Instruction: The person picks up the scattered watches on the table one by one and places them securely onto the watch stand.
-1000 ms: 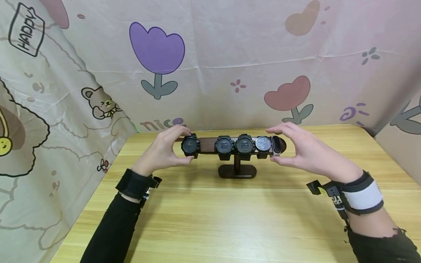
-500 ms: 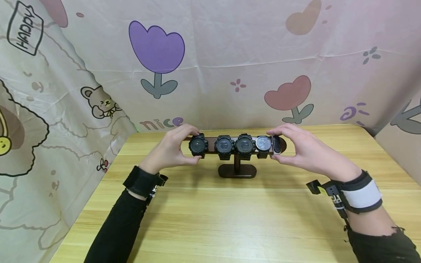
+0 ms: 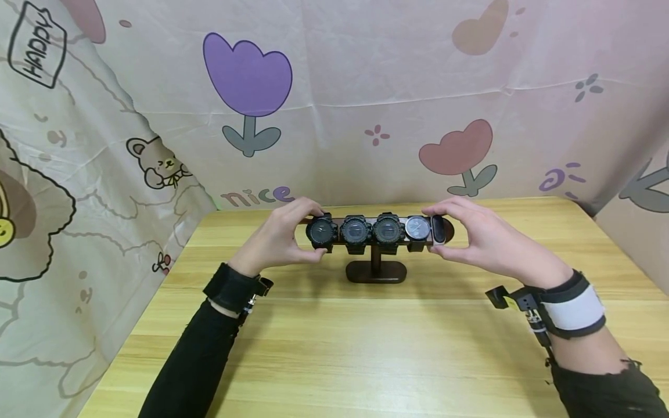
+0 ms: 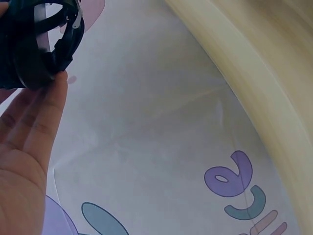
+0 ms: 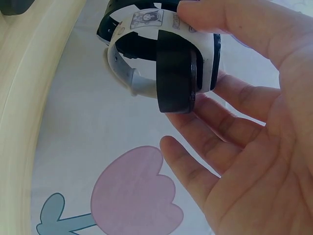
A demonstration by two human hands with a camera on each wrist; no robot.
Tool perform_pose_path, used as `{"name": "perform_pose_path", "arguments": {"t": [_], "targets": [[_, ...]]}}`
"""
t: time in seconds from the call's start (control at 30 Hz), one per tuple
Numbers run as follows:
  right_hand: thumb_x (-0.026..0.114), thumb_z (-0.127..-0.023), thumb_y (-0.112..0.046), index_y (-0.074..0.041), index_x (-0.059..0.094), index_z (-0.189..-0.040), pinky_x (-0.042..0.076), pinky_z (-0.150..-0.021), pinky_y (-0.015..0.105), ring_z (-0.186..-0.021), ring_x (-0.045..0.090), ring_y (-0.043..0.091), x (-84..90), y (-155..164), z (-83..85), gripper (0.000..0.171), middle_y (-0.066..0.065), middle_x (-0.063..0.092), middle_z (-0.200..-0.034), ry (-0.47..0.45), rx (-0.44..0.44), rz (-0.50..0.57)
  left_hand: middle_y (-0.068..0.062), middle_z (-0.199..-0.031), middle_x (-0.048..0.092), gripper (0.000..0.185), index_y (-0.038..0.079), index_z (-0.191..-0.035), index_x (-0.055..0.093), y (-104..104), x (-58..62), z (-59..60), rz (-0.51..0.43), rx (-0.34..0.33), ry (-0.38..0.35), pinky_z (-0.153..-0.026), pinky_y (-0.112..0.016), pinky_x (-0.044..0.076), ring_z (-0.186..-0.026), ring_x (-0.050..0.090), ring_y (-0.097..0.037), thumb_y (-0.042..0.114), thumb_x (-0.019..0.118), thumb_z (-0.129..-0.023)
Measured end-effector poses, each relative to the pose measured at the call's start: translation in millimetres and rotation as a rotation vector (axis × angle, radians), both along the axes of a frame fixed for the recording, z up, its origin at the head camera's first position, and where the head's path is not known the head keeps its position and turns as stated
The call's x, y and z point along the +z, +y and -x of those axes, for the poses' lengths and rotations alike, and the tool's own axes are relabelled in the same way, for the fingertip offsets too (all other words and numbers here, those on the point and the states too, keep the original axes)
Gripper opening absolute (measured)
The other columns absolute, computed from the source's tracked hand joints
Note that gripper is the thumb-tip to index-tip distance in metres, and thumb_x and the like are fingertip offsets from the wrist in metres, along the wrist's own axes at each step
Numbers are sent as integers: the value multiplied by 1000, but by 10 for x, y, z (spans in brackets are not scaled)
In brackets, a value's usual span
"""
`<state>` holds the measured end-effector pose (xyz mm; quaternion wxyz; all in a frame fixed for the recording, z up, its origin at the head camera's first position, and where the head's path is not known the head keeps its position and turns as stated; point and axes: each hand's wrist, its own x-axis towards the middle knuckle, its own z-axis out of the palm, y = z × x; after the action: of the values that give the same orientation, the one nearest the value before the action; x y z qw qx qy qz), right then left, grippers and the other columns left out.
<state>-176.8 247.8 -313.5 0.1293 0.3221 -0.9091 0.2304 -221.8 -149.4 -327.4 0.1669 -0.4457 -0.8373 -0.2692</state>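
You've got five watches strung along the bar of that little wooden stand [image 3: 376, 271] in the middle of the table [image 3: 366, 348], faces toward you, so it looks like you're bunching them together from both ends.

Your left hand [image 3: 277, 238] is pinching the leftmost black watch [image 3: 320, 231], fingers curled over the top and thumb underneath. It sits right up against the next black watch [image 3: 353, 231]; in the left wrist view your fingertip [image 4: 57, 85] is pressed on its strap.

Your right hand [image 3: 478, 235] is on the slim band watch [image 3: 438, 230] at the right end, just beside the silver-faced watch [image 3: 417, 228]. Its fingers are only loosely bent. The right wrist view shows your thumb [image 5: 220, 17] on top of the white strap, other fingers spread below it.
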Motion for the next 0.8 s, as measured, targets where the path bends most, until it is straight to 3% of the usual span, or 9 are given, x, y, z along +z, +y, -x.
{"name": "perform_pose_path", "arguments": {"t": [0.8], "targets": [[92, -84, -16, -10, 66, -141, 52, -105, 62, -126, 66, 33, -13, 10, 16, 63, 11, 68, -137, -6, 0, 9, -10, -122, 70, 57, 3, -124, 66, 8, -49, -22, -15, 19, 13, -96, -34, 63, -107, 69, -19, 25, 91, -78]]}}
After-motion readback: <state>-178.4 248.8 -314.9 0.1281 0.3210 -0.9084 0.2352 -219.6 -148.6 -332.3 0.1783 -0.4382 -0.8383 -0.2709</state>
